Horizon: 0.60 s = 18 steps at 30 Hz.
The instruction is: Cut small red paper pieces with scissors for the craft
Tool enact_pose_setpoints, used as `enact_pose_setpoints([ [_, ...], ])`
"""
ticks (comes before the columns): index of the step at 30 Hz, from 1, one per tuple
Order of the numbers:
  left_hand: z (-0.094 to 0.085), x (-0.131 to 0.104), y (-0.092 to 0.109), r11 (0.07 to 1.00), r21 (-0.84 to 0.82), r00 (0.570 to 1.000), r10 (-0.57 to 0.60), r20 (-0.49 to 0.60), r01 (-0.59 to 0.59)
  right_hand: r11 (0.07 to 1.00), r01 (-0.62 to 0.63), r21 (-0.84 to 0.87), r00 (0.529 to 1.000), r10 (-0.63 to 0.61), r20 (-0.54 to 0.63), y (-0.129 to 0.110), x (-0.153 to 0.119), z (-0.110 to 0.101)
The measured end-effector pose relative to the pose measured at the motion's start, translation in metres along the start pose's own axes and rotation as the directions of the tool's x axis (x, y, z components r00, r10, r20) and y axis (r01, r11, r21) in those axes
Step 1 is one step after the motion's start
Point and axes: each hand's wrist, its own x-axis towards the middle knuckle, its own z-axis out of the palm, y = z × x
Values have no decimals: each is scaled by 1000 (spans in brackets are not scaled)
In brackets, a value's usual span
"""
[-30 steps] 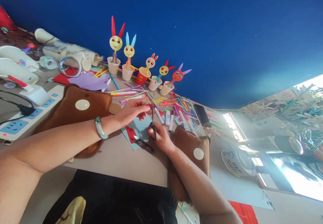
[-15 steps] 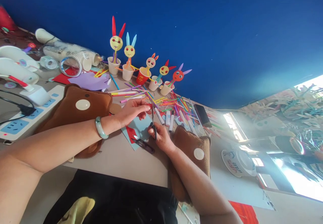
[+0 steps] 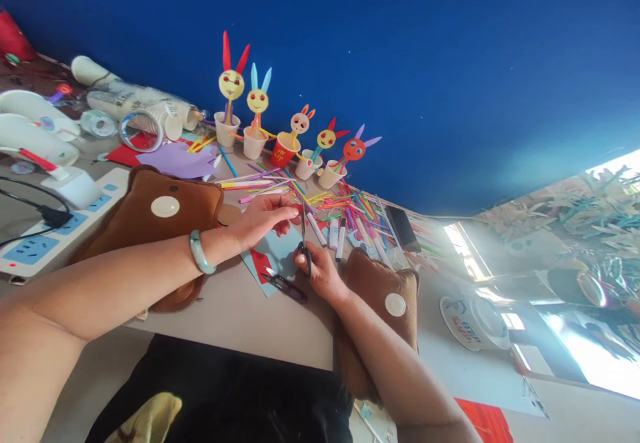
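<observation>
My right hand (image 3: pixel 323 273) is closed round the handles of black scissors (image 3: pixel 303 230), whose blades point up and away. At the blades, my left hand (image 3: pixel 267 220) pinches a small red piece (image 3: pixel 299 210), mostly hidden by the fingers. Light blue paper (image 3: pixel 280 251) lies beneath the hands, with a red paper piece (image 3: pixel 259 262) on it. Black thread snips (image 3: pixel 286 286) rest partly on the blue paper, just left of my right hand.
Rabbit figures in cups (image 3: pixel 255 142) stand along the blue wall. Coloured sticks (image 3: pixel 350 206) and markers (image 3: pixel 341 240) lie before them. Brown cushions (image 3: pixel 145 223) flank the work spot. A power strip (image 3: pixel 65 223) is at left, a phone (image 3: pixel 403 226) at right.
</observation>
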Motion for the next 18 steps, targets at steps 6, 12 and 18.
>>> enact_pose_setpoints([
  [6,1,-1,2,1000,9,1000,-4,1,4,1000,0,-3,1000,0,3,-1,0,0],
  [12,1,-1,2,1000,-11,1000,-3,-1,3,1000,-6,-3,1000,7,8,-1,1,0],
  [18,1,-1,3,1000,-16,1000,-11,-26,10,1000,1,-12,1000,-1,12,-3,1,-1],
])
